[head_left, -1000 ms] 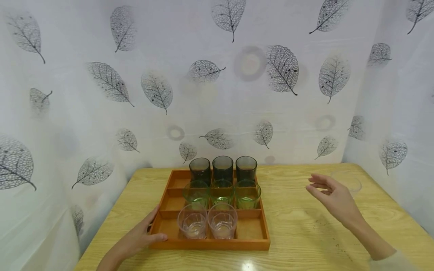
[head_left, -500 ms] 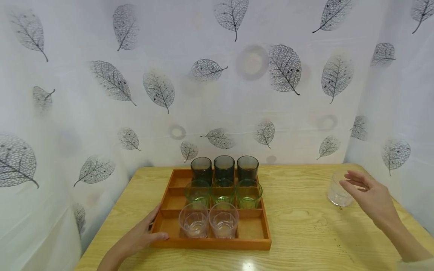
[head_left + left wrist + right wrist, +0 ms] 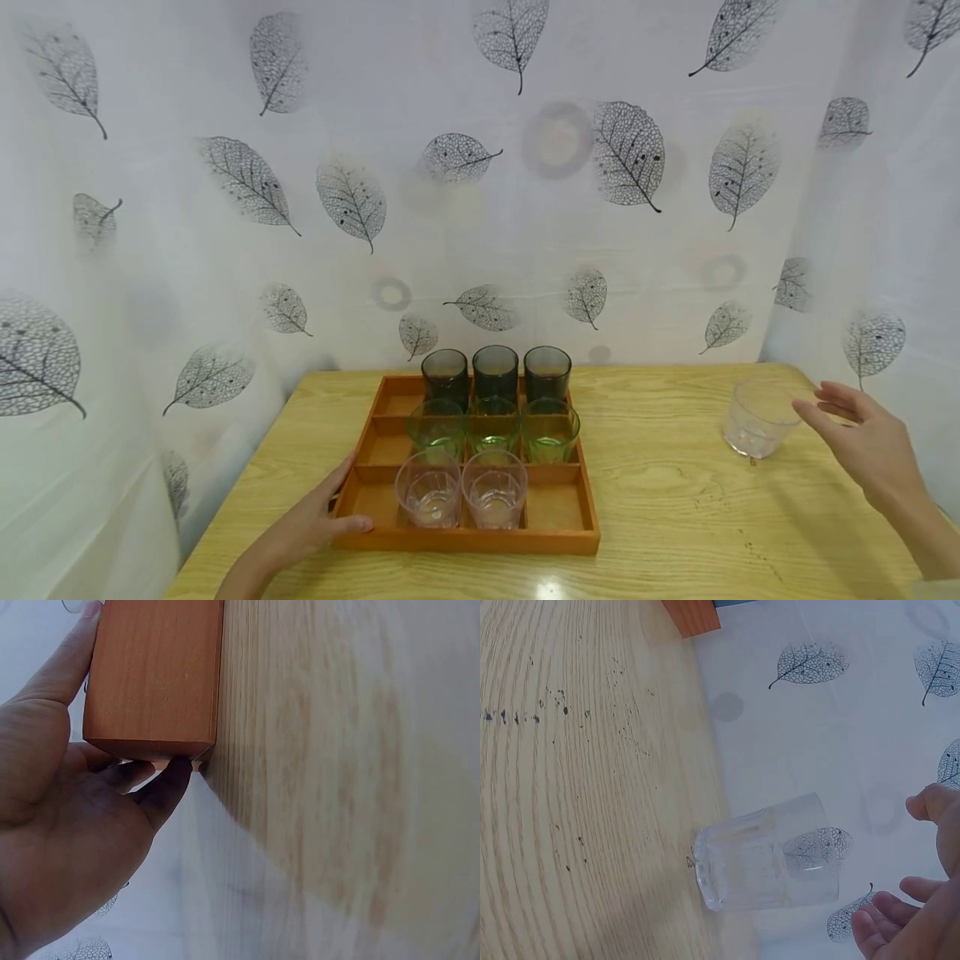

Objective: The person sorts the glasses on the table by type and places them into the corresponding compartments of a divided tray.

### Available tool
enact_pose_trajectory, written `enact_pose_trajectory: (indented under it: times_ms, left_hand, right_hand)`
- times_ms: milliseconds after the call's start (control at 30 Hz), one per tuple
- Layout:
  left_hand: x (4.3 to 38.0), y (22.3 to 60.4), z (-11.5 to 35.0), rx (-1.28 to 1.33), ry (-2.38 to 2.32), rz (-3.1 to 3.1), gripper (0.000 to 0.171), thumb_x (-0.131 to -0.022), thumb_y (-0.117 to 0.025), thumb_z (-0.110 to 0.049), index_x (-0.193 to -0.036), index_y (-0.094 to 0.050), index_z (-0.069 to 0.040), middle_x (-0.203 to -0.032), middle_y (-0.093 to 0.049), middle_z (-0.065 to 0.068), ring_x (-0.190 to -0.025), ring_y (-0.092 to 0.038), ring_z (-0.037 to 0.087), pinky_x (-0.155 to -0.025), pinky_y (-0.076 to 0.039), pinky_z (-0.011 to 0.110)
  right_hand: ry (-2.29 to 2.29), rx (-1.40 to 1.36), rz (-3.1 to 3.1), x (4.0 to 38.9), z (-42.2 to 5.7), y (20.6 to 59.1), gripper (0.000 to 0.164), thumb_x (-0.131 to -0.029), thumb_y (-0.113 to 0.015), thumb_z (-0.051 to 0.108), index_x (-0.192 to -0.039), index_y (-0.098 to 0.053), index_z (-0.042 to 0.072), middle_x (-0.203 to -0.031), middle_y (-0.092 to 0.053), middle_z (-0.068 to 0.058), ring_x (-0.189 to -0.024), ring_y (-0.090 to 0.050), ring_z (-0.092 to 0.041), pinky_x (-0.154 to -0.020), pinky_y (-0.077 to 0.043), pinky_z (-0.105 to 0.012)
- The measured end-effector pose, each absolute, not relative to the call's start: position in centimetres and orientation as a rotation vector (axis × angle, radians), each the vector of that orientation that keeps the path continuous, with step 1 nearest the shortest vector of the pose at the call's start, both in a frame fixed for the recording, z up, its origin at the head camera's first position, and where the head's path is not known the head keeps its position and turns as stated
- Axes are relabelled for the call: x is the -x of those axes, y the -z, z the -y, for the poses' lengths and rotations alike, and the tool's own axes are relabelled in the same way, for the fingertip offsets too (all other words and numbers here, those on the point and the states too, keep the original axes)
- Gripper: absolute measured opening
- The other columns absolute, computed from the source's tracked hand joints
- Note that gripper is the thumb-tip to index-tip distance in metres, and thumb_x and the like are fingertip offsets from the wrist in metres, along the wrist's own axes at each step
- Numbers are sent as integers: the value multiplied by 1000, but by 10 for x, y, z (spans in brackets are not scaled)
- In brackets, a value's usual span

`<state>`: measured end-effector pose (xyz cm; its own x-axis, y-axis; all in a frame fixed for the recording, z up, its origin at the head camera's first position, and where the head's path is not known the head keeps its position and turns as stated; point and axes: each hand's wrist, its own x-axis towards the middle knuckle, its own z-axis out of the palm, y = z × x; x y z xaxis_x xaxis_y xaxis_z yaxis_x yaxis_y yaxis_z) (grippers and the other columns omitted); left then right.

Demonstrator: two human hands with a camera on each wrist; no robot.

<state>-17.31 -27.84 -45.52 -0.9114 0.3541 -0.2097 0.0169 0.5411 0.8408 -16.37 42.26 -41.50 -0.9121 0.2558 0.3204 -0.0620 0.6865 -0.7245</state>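
My left hand (image 3: 303, 525) grips the front left corner of a wooden compartment tray (image 3: 465, 542). In the left wrist view the thumb lies along the tray's front wall (image 3: 154, 671), and the other fingers bend round its side. Dark grey glasses (image 3: 495, 373) fill part of the back row, green glasses (image 3: 549, 433) the middle row. Two clear glasses (image 3: 427, 500) stand in the front row. Another clear glass (image 3: 752, 433) stands upright on the table at the right. Just right of it hovers my right hand (image 3: 873, 454), fingers loosely bent and apart from the glass, holding nothing.
The light wooden table (image 3: 652, 500) has small dark specks in front of the lone glass. A white leaf-print curtain (image 3: 480, 225) hangs close behind the table and along both sides.
My right hand has moved to the right, from in front of the lone clear glass to beside it, uncovering the glass. The left hand and the tray stay as they were.
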Motion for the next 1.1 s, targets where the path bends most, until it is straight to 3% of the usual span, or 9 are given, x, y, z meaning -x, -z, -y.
enact_pose_trajectory:
  times_ms: [67, 133, 200, 267, 300, 367, 467, 800, 1100]
  left_hand:
    - [173, 455, 279, -307, -1321, -2426, 105, -98, -74, -31, -165, 1, -1, -167, 0, 33, -149, -8, 57, -112, -28, 71]
    - [173, 455, 279, -300, -1328, -2425, 105, -98, -75, -31, -165, 1, -1, -167, 0, 32, -150, -7, 56, -112, -27, 71]
    - [173, 455, 279, -299, -1334, -2425, 106, -98, -75, -31, -165, 1, -2, -167, 0, 31, -150, -7, 55, -113, -26, 71]
    - [173, 455, 279, -300, -1334, -2426, 106, -98, -75, -31, -165, 1, -2, -167, 0, 31, -150, -7, 55, -113, -27, 70]
    - [172, 455, 279, -304, -1332, -2428, 105, -98, -75, -31, -165, 1, -1, -167, 0, 31, -150, -8, 56, -113, -27, 70]
    - [172, 455, 279, -309, -1330, -2428, 105, -98, -75, -31, -165, 1, -1, -167, 0, 32, -150, -8, 56, -113, -27, 70]
    - [172, 455, 279, -308, -1325, -2433, 105, -98, -75, -31, -165, 1, -1, -167, -1, 32, -150, -9, 56, -113, -28, 70]
    - [172, 454, 278, -295, -1331, -2439, 107, -97, -76, -32, -165, 0, -1, -167, -2, 32, -150, -10, 56, -113, -27, 70]
    - [173, 455, 279, -301, -1347, -2423, 106, -98, -75, -32, -165, 1, -1, -167, 0, 32, -150, -7, 55, -114, -26, 71]
  right_hand:
    - [-1100, 155, 2527, 166, -425, 417, 78, -103, -67, 35, -153, -33, -14, -115, -54, 23, -92, -38, 21, -64, -40, -6]
    - [-1102, 153, 2561, 168, -426, 420, 81, -103, -65, 36, -155, -29, -15, -128, -60, -4, -96, -39, 15, -65, -39, -6]
    - [-1095, 153, 2598, 171, -427, 423, 84, -104, -63, 38, -155, -24, -16, -141, -49, -32, -107, -48, -3, -65, -36, -5]
    - [-1099, 156, 2639, 174, -427, 424, 87, -105, -60, 40, -156, -19, -16, -148, -36, -44, -122, -50, -29, -76, -41, -10]
    - [-1102, 160, 2656, 176, -427, 425, 88, -105, -60, 41, -157, -16, -16, -149, -34, -45, -128, -45, -43, -85, -44, -14]
    - [-1126, 153, 2682, 179, -426, 427, 92, -105, -59, 42, -158, -10, -16, -151, -29, -46, -132, -33, -62, -104, -46, -38]
    - [-1179, 137, 2705, 183, -426, 430, 98, -105, -59, 43, -158, -1, -15, -153, -21, -48, -136, -24, -68, -103, -28, -78]
    - [-1249, 80, 2713, 192, -422, 435, 102, -103, -63, 41, -157, 3, -15, -154, -12, -50, -138, -14, -72, -104, -16, -83]
    - [-1232, 93, 2773, 199, -419, 440, 107, -102, -64, 42, -154, 6, -19, -151, -16, -53, -131, -25, -72, -99, -28, -82]
